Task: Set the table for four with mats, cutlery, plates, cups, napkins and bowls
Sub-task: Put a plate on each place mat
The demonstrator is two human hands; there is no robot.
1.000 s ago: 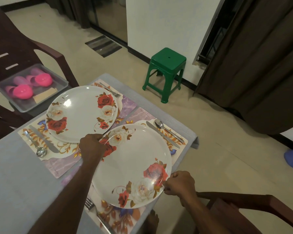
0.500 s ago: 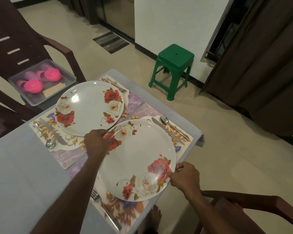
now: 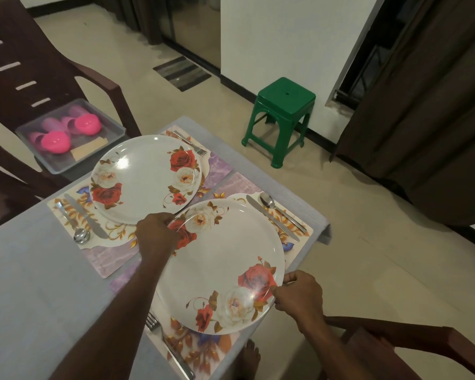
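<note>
Near white round rose-printed plate (image 3: 220, 266) sits between both hands over the floral placemat (image 3: 200, 344) at the bench (image 3: 33, 283) edge. Left hand (image 3: 157, 233) pinches its far-left rim, right hand (image 3: 299, 294) pinches the near-right rim — a diagonal hold, arms reaching forward, both equally close. Fork (image 3: 167, 346) lies just left of the plate, knife (image 3: 272, 218) and spoon (image 3: 281, 212) just right. The second matching plate (image 3: 146, 178) lies just beyond — likely only settling and centring is left.

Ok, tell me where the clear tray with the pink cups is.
In the head view the clear tray sits at upper left on the dark brown chair, just beyond the table's far edge, next to the far floral plate.
</note>
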